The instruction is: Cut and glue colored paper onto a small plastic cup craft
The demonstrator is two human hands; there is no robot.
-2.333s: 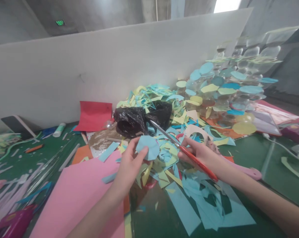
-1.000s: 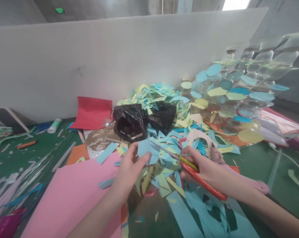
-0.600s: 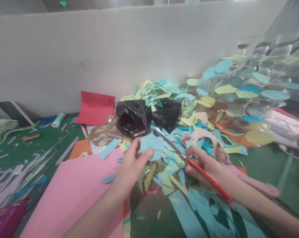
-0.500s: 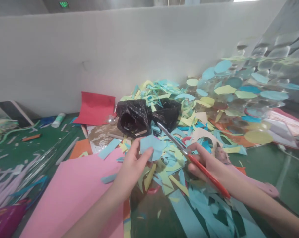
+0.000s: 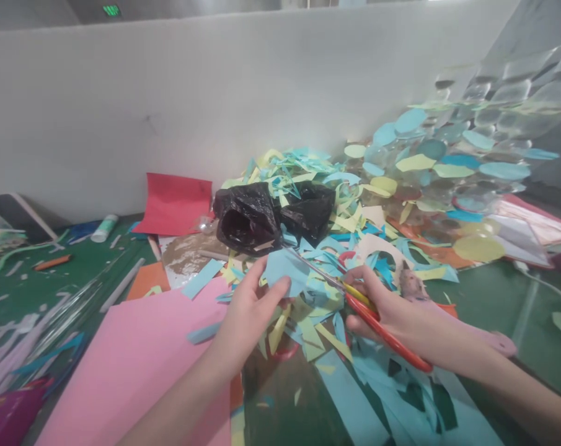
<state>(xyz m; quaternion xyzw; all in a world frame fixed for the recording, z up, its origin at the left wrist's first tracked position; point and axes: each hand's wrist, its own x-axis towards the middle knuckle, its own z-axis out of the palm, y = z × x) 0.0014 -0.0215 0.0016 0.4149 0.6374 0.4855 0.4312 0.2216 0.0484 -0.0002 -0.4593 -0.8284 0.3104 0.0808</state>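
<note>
My left hand pinches a small piece of light blue paper between thumb and fingers, near the middle of the view. Red-handled scissors are in my right hand, with a yellow part showing by the fingers. Their metal blades point up and left, and the tips reach the right upper edge of the blue paper. Beneath both hands lies a heap of blue and yellow paper scraps.
Black plastic bags lie beyond my hands. A large pink sheet is at left, a red sheet by the wall. Clear cups with paper discs are piled at right. A purple tool sits at lower left.
The scissors have moved left to the blue paper, and their yellow part now shows. The blue paper has turned slightly in my left hand. The view has shifted a little.
</note>
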